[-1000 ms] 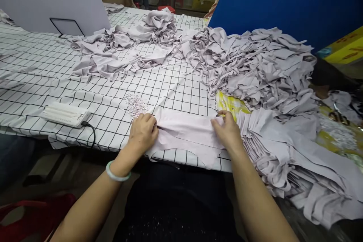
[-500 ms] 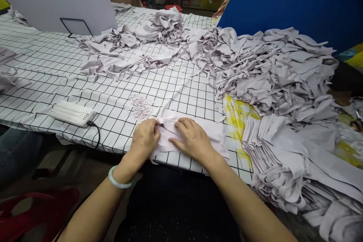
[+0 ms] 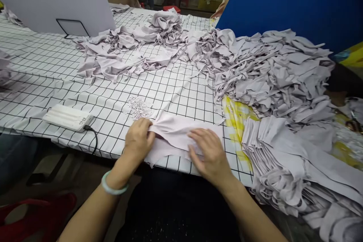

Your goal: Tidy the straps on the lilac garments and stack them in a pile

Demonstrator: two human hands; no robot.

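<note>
A pale pinkish-grey fabric piece [image 3: 176, 130] lies at the table's near edge, its layers partly lifted apart on the left side. My left hand [image 3: 138, 138] pinches its left end between thumb and fingers, pulling small creases into the cloth. On the right part of the same fabric rests my right hand [image 3: 208, 153], fingers stretched out over the top layer and thumb apart. Just beyond my left hand is a scatter of tiny pale scraps [image 3: 138, 107].
A white power bank [image 3: 68, 117] with a black cable lies at the left. A large heap of grey fabric pieces [image 3: 272, 72] and a layered stack [image 3: 283, 151] sit at the right, over yellow plastic [image 3: 239, 119]. White and blue boards [image 3: 283, 3] stand behind; people are beyond.
My right hand has slid to the right along the fabric. My left hand has shifted slightly left, still pinching the end, and the top layer now looks more drawn and creased.
</note>
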